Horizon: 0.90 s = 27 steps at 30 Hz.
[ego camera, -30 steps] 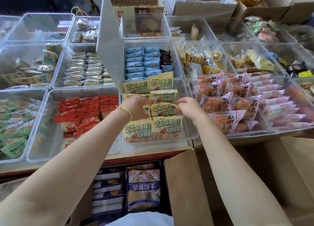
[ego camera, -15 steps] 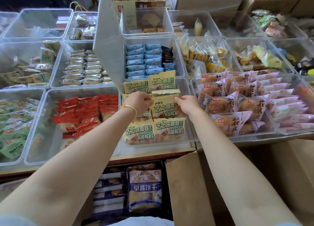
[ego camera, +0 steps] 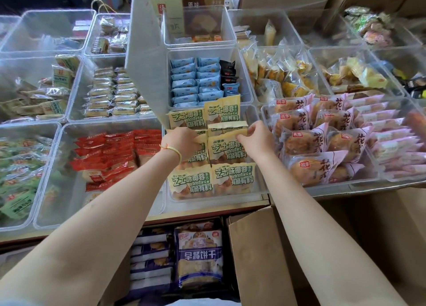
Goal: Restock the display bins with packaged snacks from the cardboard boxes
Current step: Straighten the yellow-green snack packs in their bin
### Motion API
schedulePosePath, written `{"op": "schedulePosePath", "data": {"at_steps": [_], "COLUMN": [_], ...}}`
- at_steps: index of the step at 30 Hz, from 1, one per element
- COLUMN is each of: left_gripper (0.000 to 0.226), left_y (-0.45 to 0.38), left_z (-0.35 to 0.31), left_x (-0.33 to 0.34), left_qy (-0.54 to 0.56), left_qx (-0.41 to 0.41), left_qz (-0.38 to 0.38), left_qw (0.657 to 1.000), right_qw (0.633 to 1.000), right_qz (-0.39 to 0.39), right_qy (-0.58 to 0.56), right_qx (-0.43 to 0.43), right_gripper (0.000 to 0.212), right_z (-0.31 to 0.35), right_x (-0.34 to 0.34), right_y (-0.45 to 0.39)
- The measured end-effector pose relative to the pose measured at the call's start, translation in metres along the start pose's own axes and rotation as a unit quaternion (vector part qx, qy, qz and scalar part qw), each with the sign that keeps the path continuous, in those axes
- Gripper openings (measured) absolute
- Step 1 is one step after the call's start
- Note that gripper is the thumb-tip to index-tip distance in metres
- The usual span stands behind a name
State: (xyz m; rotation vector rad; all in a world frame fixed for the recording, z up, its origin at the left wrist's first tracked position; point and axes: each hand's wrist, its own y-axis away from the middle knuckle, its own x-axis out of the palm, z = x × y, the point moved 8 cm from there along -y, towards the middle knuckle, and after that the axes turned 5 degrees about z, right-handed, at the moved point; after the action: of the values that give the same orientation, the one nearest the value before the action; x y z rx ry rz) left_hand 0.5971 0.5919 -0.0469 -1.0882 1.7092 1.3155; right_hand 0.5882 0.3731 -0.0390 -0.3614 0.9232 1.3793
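Yellow packs (ego camera: 227, 150) stand upright at frame centre; left hand (ego camera: 182, 139) and right hand (ego camera: 258, 138) each pinch one's top edge.

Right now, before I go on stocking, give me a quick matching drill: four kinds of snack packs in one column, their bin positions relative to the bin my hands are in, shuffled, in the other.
Things:
1. red packs
2. pink bread packs
3. light blue packs
4. yellow-green packs

Places:
A. bin just behind the one being filled
B. bin being filled, under the left hand and right hand
C. bin to its left
D. bin to its right

Pairs: 1-C, 2-D, 3-A, 4-B
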Motion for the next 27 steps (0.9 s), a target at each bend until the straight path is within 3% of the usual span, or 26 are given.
{"op": "schedulePosePath", "data": {"at_steps": [6, 10, 12, 15, 21, 23, 27], "left_gripper": [0.010, 0.029, 0.031, 0.029, 0.024, 0.026, 0.028], "left_y": [-0.006, -0.015, -0.017, -0.019, -0.023, -0.019, -0.011], "left_z": [-0.004, -0.010, -0.012, -0.014, 0.007, 0.017, 0.020], "left_x": [0.003, 0.011, 0.013, 0.012, 0.008, 0.009, 0.010], "left_qy": [0.000, -0.045, -0.068, -0.087, 0.013, -0.032, -0.099], "left_qx": [0.034, 0.041, 0.039, 0.036, 0.030, 0.032, 0.016], "left_qz": [0.027, 0.096, 0.090, 0.065, 0.046, 0.075, 0.077], "left_qw": [0.999, 0.994, 0.993, 0.993, 0.998, 0.996, 0.992], "right_qw": [0.979, 0.967, 0.960, 0.964, 0.962, 0.953, 0.941], "right_qz": [-0.022, 0.069, 0.114, 0.102, 0.110, 0.137, 0.168], "right_qy": [0.171, 0.195, 0.210, 0.213, 0.227, 0.247, 0.275], "right_qx": [-0.106, -0.149, -0.146, -0.123, -0.107, -0.106, -0.102], "right_gripper": [0.017, 0.019, 0.018, 0.018, 0.018, 0.011, 0.019], "right_z": [0.040, 0.055, 0.057, 0.058, 0.058, 0.055, 0.056], "right_x": [0.002, 0.034, 0.049, 0.055, 0.062, 0.064, 0.066], "right_y": [0.012, 0.012, 0.009, -0.005, -0.012, -0.009, -0.004]}}
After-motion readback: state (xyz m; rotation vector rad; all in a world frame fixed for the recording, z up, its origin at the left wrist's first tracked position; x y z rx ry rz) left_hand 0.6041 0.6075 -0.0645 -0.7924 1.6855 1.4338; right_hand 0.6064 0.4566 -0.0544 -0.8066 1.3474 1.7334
